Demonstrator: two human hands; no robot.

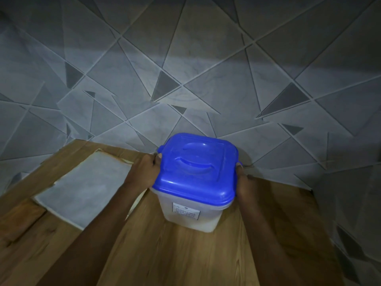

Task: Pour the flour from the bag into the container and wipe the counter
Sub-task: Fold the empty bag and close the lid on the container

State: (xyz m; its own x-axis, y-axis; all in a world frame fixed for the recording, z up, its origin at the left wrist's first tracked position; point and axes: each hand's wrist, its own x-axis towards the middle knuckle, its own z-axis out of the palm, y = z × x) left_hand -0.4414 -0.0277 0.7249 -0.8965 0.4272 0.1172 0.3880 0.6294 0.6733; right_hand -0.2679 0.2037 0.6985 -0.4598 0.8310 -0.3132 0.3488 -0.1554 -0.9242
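A translucent white container [190,215] with a label on its front stands on the wooden counter [165,254] near the back wall. A blue lid [198,168] with a moulded handle covers it. My left hand [144,172] grips the left side of the lid and container. My right hand [245,182] grips the right side. White contents show through the lower part of the container. No flour bag is in view.
A pale grey rectangular sheet [86,186] lies flat on the counter to the left of the container, with browned edges. A grey wall [185,79] with a triangle pattern rises right behind and wraps around the right side.
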